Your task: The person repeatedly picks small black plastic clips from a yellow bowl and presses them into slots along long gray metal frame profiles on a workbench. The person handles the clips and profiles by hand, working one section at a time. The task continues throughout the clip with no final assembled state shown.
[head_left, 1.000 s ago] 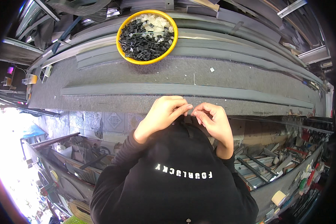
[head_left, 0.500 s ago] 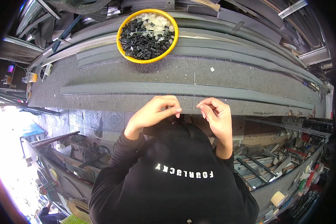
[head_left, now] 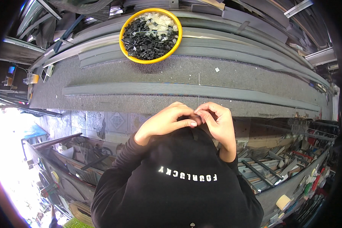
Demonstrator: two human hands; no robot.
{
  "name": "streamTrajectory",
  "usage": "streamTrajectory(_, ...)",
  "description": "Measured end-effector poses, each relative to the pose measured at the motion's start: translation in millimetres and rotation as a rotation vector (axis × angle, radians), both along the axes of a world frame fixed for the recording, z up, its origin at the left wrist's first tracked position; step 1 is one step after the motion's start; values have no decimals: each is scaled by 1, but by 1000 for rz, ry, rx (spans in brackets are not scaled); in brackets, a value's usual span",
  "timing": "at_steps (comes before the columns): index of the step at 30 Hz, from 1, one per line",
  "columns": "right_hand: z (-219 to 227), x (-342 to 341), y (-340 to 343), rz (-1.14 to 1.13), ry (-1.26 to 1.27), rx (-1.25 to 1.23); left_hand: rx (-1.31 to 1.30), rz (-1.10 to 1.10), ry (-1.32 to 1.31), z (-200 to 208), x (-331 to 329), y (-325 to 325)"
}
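Observation:
My left hand (head_left: 171, 121) and my right hand (head_left: 217, 122) meet in front of my chest, just over the near edge of the carpeted bench (head_left: 140, 108). The fingers of both are curled, with the fingertips touching or nearly so. Whatever they pinch, if anything, is too small or hidden. Beyond them a long grey strip (head_left: 159, 89) lies across the bench. Farther back stands a round yellow-rimmed basin (head_left: 151, 62), filled with small black pieces (head_left: 146, 45) and a heap of clear whitish pieces (head_left: 161, 21).
More long grey profiles (head_left: 224, 49) lie along the back of the bench. A small white scrap (head_left: 217, 70) rests on the carpet. Behind me, racks (head_left: 269, 167) hold offcuts and bars, with a roll of tape (head_left: 283, 202) at lower right. Tiled floor (head_left: 117, 123) shows below the bench.
My left hand has moved right, closing the gap to my right hand. My right hand has shifted slightly left and down. The basin and strip stay in place.

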State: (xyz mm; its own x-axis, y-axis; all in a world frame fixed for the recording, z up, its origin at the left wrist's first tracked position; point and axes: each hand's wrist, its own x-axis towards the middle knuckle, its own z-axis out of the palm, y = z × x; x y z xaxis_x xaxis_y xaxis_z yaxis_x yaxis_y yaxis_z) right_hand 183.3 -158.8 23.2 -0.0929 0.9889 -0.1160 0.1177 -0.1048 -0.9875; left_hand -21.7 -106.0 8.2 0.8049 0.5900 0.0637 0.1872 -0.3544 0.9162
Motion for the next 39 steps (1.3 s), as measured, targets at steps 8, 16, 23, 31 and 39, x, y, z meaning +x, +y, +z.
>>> streamTrajectory(8, -2, 9, -2, -29, -56, 10, -68, 332, 23, 12, -28, 15)
streamTrajectory(16, -1, -3, -1, 181, -87, -2, 254, 127, 59, 18, -10, 21)
streamTrajectory(23, -6, 6, -6, 45, 71, -98, 98, 135, -33, 16, -16, 51)
streamTrajectory(31, -15, -10, -7, -20, -72, 73, 238, -32, 19, 36, -12, 74)
streamTrajectory(39, -16, -10, -6, -94, 244, -54, 241, 112, 3, 9, -14, 85)
